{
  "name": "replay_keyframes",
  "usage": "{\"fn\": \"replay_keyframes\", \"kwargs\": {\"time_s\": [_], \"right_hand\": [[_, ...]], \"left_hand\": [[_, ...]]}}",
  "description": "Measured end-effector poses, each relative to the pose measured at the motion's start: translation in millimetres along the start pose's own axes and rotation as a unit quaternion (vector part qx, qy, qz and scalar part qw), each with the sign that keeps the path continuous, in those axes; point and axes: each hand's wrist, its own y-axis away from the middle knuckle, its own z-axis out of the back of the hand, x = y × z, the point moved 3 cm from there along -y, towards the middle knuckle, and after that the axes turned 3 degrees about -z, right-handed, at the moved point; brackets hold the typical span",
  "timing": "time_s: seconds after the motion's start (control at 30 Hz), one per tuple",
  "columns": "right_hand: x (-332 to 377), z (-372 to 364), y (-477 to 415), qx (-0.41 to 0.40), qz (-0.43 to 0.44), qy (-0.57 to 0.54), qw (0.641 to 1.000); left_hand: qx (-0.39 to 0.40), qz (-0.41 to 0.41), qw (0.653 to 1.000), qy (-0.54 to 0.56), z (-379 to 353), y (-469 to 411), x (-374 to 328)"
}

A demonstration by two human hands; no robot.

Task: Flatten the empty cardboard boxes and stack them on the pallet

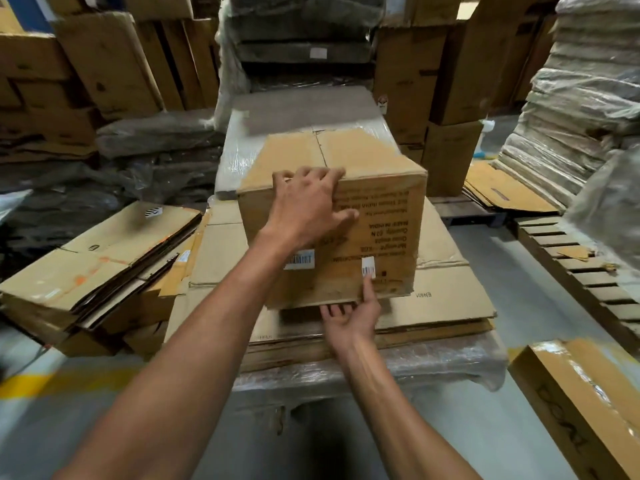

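Observation:
An upright brown cardboard box [381, 230], with upside-down print and barcode labels on its near face, stands on a stack of flattened boxes [443, 303] straight ahead. My left hand [304, 206] grips its top near edge, fingers curled over the top and thumb on the front face. My right hand [353, 317] holds the bottom near edge, thumb up on the face by a barcode label and fingers underneath. The flattened stack lies on a plastic-wrapped layer [450, 362]; whatever bears that layer is hidden.
Another pile of flattened boxes [97, 268] lies at the left. A wrapped stack [311, 109] rises behind the box. A bare wooden pallet [581, 271] and wrapped cardboard bundles [581, 116] are at the right. A long taped box [581, 400] sits at the lower right.

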Motion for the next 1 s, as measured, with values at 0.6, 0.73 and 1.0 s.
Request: {"fn": "replay_keyframes", "kwargs": {"time_s": [0.6,0.73,1.0], "right_hand": [[43,-73,13,0.123,0.118,-0.039,0.985],[92,-99,24,0.011,0.301,0.094,0.949],[145,-208,70,0.078,0.604,0.633,0.479]], "left_hand": [[-0.062,0.077,0.992,0.082,39,-32,4],[-0.177,0.154,0.922,0.31,40,-2,19],[-0.273,0.385,0.516,0.715,-47,61,-21]]}}
